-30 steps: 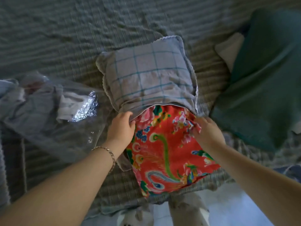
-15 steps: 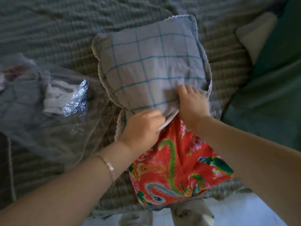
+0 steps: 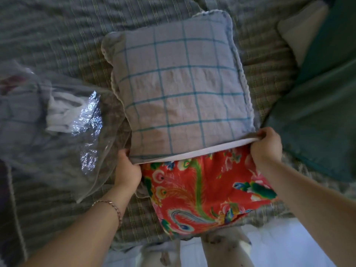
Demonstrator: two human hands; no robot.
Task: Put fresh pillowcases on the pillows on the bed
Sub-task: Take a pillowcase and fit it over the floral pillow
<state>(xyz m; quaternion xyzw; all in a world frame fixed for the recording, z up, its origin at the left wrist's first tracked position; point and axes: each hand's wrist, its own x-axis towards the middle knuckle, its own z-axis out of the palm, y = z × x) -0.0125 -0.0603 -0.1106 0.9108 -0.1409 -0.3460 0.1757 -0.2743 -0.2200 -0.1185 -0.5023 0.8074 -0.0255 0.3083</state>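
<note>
A grey pillowcase with a teal check and white lace trim (image 3: 177, 87) covers the far part of a pillow on the bed. The pillow's red floral inner cover (image 3: 204, 191) sticks out of the open end toward me. My left hand (image 3: 127, 170) grips the open hem at its left corner. My right hand (image 3: 266, 149) pinches the hem at its right corner, with the white lining pulled taut between the two hands.
A clear plastic bag (image 3: 63, 120) holding folded grey and white cloth lies to the left. A dark green pillow (image 3: 323, 105) lies to the right, a beige one (image 3: 300, 29) behind it. A striped grey bedspread (image 3: 48, 31) covers the bed, its edge just below the pillow.
Both hands moved apart from the middle of the hem to its two corners. The pillowcase now reaches further down the red pillow.
</note>
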